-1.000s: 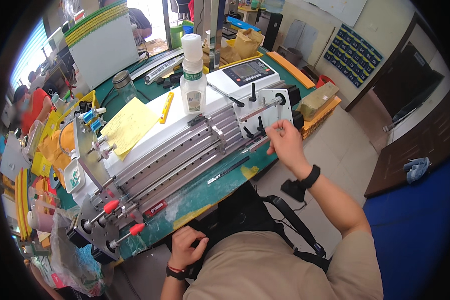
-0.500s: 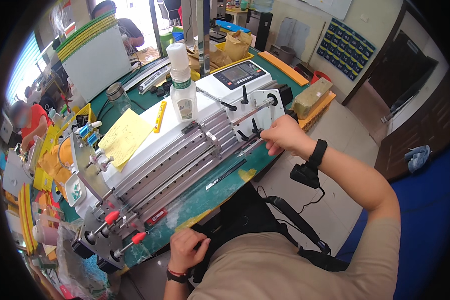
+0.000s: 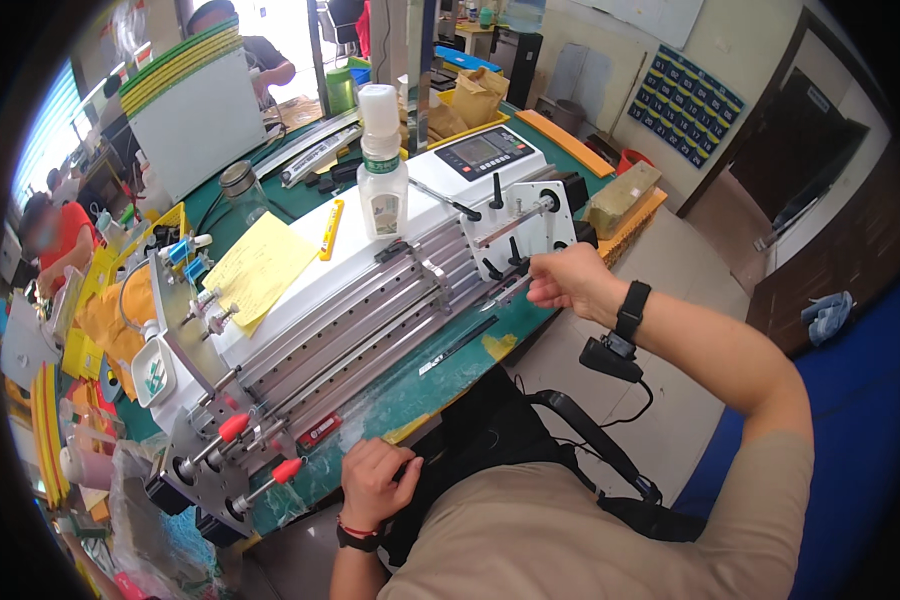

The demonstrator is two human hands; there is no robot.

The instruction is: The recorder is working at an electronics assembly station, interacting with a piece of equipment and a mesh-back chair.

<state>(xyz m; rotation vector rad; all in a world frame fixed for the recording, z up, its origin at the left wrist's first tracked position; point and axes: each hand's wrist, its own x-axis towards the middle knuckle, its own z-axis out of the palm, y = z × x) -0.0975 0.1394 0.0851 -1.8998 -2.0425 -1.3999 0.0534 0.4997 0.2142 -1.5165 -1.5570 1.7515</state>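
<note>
A long bench machine with metal rails and a white housing lies slantwise across the green table. At its right end plate, my right hand is closed, fingertips pinched together beside the lower black lever handles. What the fingers hold, if anything, is hidden. My left hand is loosely curled near the table's front edge, with nothing visible in it. Two red-tipped rods stick out at the machine's left end. A control panel sits on top of the housing.
On the housing stand a white-capped clear bottle, a yellow note sheet and a yellow slim case. A glass jar is behind. A wrapped block lies at the right. Co-workers sit at the far left.
My right hand has shifted slightly down, its fingers drawn closer together by the end plate. The left hand has risen slightly. The whole view has shifted a little.
</note>
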